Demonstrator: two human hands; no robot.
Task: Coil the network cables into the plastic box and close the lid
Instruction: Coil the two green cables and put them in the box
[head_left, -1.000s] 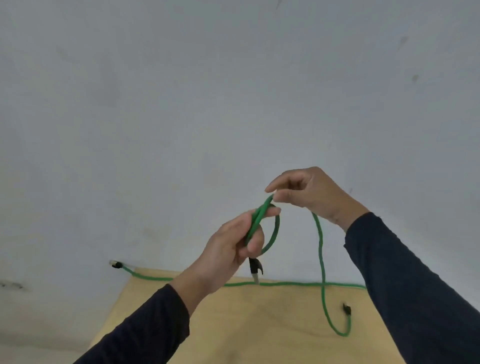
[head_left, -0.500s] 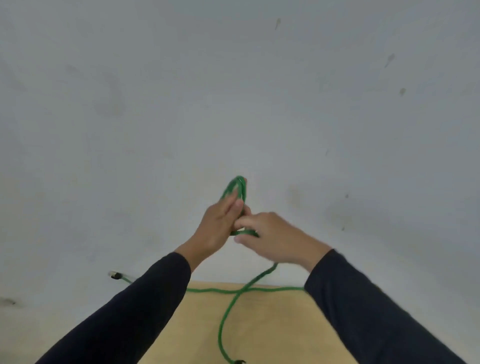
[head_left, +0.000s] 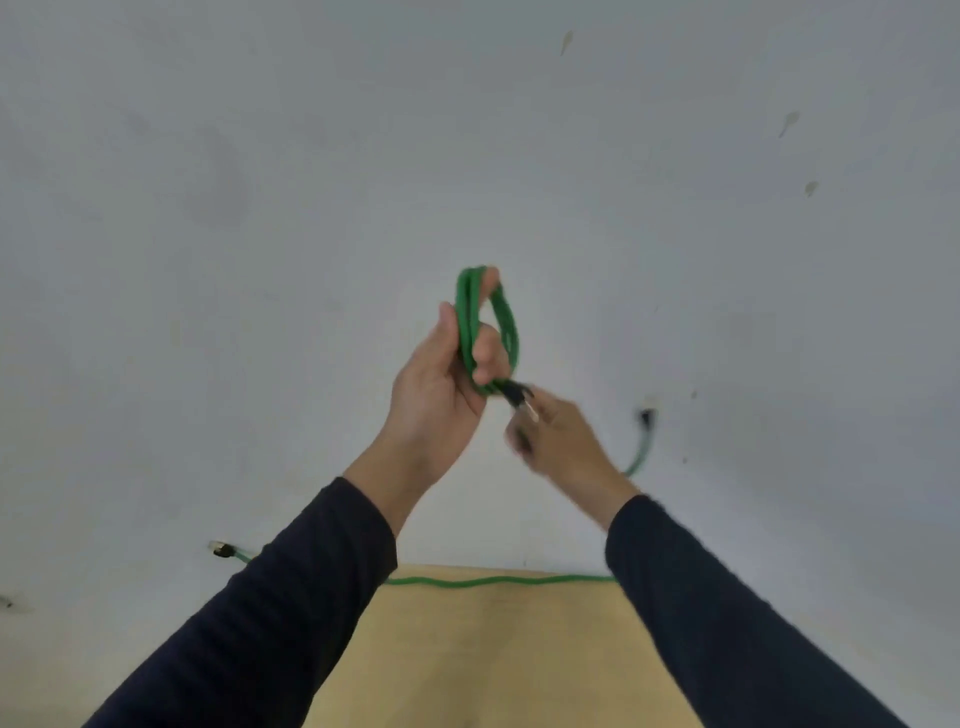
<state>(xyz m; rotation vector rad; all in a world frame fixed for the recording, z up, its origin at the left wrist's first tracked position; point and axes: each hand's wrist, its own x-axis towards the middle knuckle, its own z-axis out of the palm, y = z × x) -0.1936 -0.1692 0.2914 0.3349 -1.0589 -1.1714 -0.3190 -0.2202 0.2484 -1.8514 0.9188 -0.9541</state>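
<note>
My left hand (head_left: 434, 387) is raised in front of the wall and grips a small coil of green network cable (head_left: 506, 325) with several loops around its fingers. A black plug (head_left: 515, 393) sticks out at the bottom of the coil. Just below it is my right hand (head_left: 563, 447), blurred, with its fingers curled on the same cable. The free tail curves out behind that hand and ends in a plug (head_left: 647, 415) in the air on the right. A second green cable (head_left: 498, 580) lies along the table's far edge. The plastic box is out of view.
A light wooden table (head_left: 483, 660) fills the bottom centre between my dark sleeves. The second cable's plug (head_left: 222, 550) hangs past the table's left corner. A grey, slightly marked wall fills everything behind.
Both hands have risen. The coil in my left hand has gained loops. The tail that hung down to the table has lifted off it, and its plug now swings to the right.
</note>
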